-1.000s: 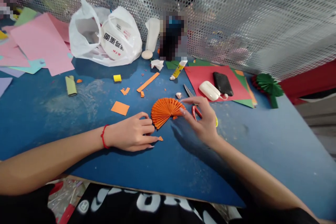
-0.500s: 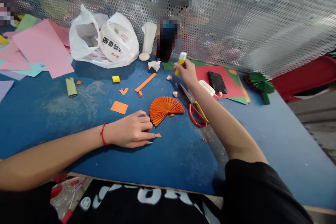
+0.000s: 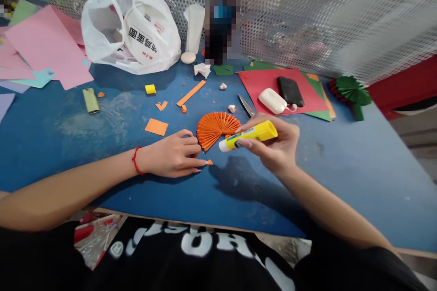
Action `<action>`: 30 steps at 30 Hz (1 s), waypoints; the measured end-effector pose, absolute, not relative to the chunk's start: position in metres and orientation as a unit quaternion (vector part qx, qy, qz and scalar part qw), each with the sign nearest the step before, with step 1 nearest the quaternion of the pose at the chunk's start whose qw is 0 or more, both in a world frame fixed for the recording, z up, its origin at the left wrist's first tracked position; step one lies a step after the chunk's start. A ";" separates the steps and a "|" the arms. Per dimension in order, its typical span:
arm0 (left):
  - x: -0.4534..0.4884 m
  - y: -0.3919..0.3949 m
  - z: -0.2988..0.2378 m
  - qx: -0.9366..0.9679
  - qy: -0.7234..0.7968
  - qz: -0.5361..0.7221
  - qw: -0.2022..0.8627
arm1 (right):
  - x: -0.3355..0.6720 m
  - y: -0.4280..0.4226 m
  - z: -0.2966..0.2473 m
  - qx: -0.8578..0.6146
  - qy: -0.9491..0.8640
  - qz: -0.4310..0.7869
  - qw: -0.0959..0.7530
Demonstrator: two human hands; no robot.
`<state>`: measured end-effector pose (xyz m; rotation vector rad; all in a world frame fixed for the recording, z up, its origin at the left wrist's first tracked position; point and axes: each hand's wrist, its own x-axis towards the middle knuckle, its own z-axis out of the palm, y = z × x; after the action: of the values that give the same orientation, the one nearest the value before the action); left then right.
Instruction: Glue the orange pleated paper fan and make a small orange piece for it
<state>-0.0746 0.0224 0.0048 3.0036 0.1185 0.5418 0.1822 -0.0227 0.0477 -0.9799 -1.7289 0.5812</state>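
An orange pleated paper fan [image 3: 215,128] lies half spread on the blue table [image 3: 341,177]. My right hand [image 3: 276,145] is closed round a yellow glue stick [image 3: 251,134], held level just right of the fan with its white end pointing left toward it. My left hand [image 3: 172,158] rests on the table at the fan's lower left corner, fingers curled and pinching that folded end. A small orange scrap [image 3: 209,162] lies by its fingertips.
Scissors [image 3: 246,105] lie behind my right hand. Red and green sheets [image 3: 262,85] carry a black phone [image 3: 290,92] and a white case [image 3: 273,101]. A white plastic bag [image 3: 133,36], pink sheets [image 3: 44,50], orange offcuts [image 3: 156,127], a green lighter [image 3: 90,100] and a green paper fan [image 3: 350,93] surround them.
My right hand reached to the back of the table, picked up the glue stick and brought it back beside the fan. My left hand stayed on the fan's corner.
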 end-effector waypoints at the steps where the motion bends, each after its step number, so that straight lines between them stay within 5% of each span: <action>1: -0.075 0.023 0.005 0.984 0.036 0.170 0.037 | 0.177 -0.026 0.040 -0.389 -0.728 0.224 0.518; 6: -0.075 0.023 0.007 0.989 0.034 0.145 0.022 | 0.164 -0.027 0.002 -0.305 -0.810 0.130 0.483; 30: -0.074 0.023 0.003 0.984 0.005 0.172 0.042 | 0.161 -0.022 -0.010 -0.239 -0.901 0.156 0.326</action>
<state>-0.0745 0.0230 0.0028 3.0120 0.0153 0.5266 0.1613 -0.0221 -0.0096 -0.6274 -2.3616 0.4077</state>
